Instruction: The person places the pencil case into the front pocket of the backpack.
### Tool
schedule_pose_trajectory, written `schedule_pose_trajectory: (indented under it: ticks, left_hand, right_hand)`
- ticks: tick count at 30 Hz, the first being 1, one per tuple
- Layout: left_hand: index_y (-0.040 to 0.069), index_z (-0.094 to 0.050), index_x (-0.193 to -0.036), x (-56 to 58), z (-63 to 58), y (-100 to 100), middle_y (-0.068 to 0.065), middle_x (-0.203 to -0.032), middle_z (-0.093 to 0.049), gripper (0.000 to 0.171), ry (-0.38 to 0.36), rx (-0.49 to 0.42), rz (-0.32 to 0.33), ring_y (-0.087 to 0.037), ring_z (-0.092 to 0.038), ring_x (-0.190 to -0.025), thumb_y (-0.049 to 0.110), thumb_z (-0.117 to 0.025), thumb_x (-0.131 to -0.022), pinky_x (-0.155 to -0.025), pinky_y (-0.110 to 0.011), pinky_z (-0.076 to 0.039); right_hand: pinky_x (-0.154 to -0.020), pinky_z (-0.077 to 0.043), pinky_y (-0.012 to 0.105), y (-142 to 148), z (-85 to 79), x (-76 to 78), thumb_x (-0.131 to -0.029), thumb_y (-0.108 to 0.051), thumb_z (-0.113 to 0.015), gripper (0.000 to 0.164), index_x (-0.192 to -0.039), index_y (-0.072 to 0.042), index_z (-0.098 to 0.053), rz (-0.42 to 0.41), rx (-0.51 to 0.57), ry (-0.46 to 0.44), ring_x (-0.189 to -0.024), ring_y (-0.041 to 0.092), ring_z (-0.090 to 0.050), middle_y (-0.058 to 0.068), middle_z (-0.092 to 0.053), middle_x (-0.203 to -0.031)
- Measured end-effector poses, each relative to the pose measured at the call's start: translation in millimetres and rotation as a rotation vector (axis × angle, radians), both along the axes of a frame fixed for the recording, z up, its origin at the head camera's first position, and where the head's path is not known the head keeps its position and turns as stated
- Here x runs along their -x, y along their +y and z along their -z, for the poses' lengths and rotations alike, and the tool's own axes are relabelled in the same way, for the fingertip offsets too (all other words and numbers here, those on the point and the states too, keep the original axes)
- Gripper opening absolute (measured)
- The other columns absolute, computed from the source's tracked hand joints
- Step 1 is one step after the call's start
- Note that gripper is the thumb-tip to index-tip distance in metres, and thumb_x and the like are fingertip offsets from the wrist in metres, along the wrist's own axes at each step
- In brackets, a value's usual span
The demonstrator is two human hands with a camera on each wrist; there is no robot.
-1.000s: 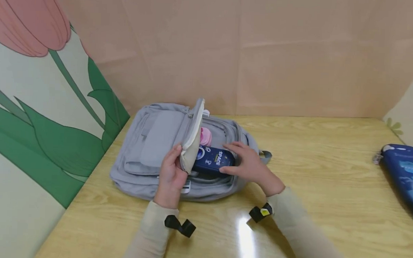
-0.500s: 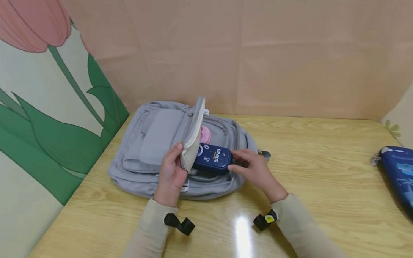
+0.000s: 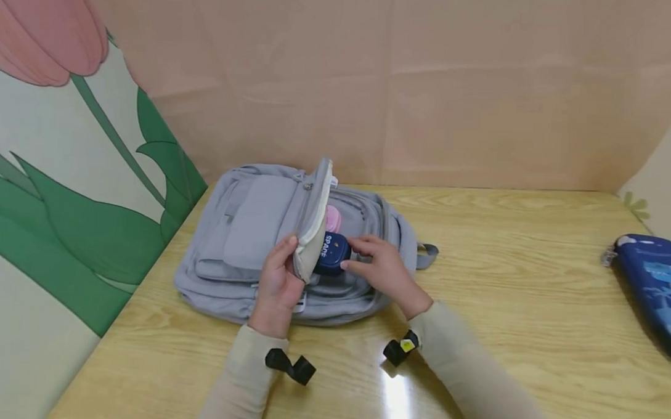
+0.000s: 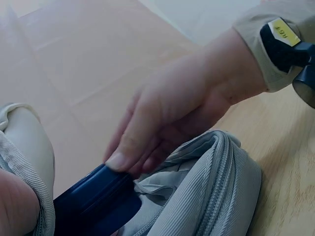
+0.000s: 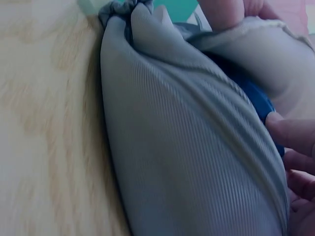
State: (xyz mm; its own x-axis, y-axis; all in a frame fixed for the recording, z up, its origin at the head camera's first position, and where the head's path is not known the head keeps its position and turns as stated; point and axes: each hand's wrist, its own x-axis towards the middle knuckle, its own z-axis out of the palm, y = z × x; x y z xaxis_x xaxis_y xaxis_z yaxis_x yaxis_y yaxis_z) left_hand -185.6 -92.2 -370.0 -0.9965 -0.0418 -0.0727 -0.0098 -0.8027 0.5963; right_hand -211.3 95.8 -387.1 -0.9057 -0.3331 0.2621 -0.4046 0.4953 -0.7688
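Observation:
A grey backpack [image 3: 257,225] lies on the table with its front pocket unzipped. My left hand [image 3: 279,281] grips the edge of the pocket's flap [image 3: 312,249] between thumb and fingers and holds it raised. Partly under that flap is a dark blue pencil case [image 3: 335,256] with "SPACE" lettering; its left part is hidden inside the pocket. My right hand [image 3: 386,270] pinches the case's outer end, thumb and fingertips on its edges. In the left wrist view, the right thumb lies on the top edge of the case [image 4: 96,201]. A pink round item [image 3: 333,218] shows just behind it.
Toward the table's right edge lies another dark blue case [image 3: 657,288] with a picture on it and a zip pull. A strap loop [image 3: 427,256] sticks out from the backpack's right end. A pinkish-brown sheet [image 3: 428,102] hangs behind the table [image 3: 522,271].
The pencil case has slid left, deeper under the flap, with my right hand following at its outer end. My left hand keeps the flap raised in the same place.

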Motion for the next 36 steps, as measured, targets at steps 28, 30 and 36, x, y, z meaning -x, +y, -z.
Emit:
schedule_pose_trajectory:
  ticks: [28,30,36]
  left_hand:
    - [0.009,-0.064,-0.082,-3.0,6.6,2.2,-0.001,-0.080,-0.067,0.030,0.037,-0.062,0.026,-0.011,-0.063,-0.078,0.005,-0.039,-0.097,-0.074,-0.021,-0.049]
    - [0.009,-0.063,-0.081,-2.8,7.1,2.0,-0.001,-0.079,-0.066,0.029,0.033,-0.078,0.023,-0.011,-0.063,-0.077,0.006,-0.040,-0.097,-0.074,-0.021,-0.049]
    - [0.010,-0.063,-0.078,-0.4,7.5,2.3,0.000,-0.077,-0.066,0.033,0.013,-0.085,0.008,-0.010,-0.063,-0.076,0.006,-0.037,-0.098,-0.073,-0.021,-0.049]
  right_hand:
    - [-0.086,-0.049,0.041,-41.8,5.3,-0.7,-0.080,-0.012,-0.069,0.050,-0.126,0.001,-0.054,0.063,0.041,0.070,-0.100,0.032,-0.059,0.020,-0.059,-0.116]
    - [-0.088,-0.049,0.042,-34.8,3.6,-1.4,-0.081,-0.012,-0.068,0.050,-0.127,0.001,-0.053,0.056,0.042,0.056,-0.102,0.032,-0.058,0.020,-0.059,-0.117]
    - [-0.088,-0.047,0.045,25.3,-6.5,-5.5,-0.082,-0.008,-0.067,0.047,-0.124,0.006,-0.053,0.201,0.050,0.074,-0.101,0.037,-0.058,0.025,-0.058,-0.114]
